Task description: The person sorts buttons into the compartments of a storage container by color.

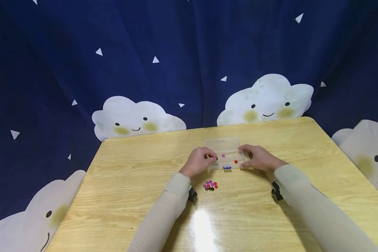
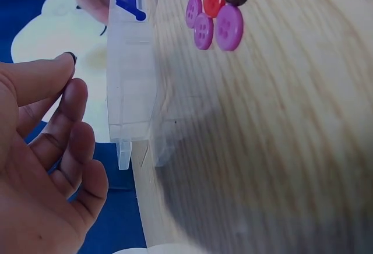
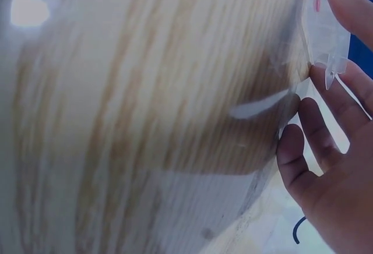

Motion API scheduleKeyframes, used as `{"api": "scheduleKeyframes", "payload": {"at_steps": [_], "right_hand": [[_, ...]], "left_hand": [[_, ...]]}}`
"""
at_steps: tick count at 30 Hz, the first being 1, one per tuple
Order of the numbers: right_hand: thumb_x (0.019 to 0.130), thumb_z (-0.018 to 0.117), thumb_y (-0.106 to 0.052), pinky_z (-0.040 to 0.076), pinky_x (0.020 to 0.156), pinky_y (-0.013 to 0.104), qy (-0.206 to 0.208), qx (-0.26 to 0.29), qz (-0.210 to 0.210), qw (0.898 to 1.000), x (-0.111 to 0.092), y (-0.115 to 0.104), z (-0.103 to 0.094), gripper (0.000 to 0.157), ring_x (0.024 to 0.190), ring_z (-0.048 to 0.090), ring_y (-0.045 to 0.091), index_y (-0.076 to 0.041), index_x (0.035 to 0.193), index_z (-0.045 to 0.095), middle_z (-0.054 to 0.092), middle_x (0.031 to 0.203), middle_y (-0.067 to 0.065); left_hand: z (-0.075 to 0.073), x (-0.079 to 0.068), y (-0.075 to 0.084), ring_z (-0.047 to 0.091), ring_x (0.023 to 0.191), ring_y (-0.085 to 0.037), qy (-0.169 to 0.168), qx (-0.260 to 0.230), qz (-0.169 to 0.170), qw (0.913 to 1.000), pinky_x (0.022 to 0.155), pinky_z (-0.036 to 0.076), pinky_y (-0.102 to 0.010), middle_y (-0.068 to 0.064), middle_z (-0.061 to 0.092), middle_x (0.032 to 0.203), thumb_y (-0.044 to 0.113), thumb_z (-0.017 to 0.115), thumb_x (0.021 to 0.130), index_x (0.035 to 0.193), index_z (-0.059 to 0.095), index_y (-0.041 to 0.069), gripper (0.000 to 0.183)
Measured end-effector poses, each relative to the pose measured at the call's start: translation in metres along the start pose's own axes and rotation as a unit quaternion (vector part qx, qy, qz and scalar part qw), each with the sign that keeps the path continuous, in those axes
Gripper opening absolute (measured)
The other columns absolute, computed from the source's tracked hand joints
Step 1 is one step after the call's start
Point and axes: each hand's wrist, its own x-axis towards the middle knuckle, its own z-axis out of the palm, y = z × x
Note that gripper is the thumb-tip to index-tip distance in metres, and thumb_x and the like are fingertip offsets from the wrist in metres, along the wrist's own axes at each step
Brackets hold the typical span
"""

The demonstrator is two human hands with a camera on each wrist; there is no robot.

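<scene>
A clear plastic box (image 1: 216,163) stands on the table with its transparent lid (image 1: 222,144) raised at the back. Inside it lie a purple button (image 1: 223,156) and a red button (image 1: 236,161). My left hand (image 1: 199,161) is over the box's left end, pinching a dark button (image 2: 73,57) between thumb and forefinger. At the right end, my right hand (image 1: 259,158) grips the box, thumb toward the front and fingers along the far side. A blue latch (image 1: 227,168) shows on the box's front.
Nearer than the box, a small cluster of purple, red and black buttons (image 1: 210,184) lies on the wooden table (image 1: 138,182). Behind the table's far edge hangs a dark blue curtain (image 1: 176,80) printed with clouds.
</scene>
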Motion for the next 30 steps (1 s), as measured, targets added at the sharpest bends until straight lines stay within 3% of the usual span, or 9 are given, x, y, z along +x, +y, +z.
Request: {"api": "scheduleKeyframes", "payload": {"at_steps": [30], "right_hand": [[0.082,0.081,-0.032,0.038,0.111,0.057,-0.01,0.011,0.021,1.0,0.0018,0.0007,-0.0006,0.075,0.129,0.049,0.04,-0.011,0.145,0.047,0.049,0.144,0.027]], "left_hand": [[0.0033,0.0023,0.0007,0.055,0.079,-0.01,0.001,-0.003,-0.005,1.0,0.068,0.045,-0.021,0.0,0.071,0.097,0.019,0.068,0.094,0.095,0.078,0.015,0.01]]}}
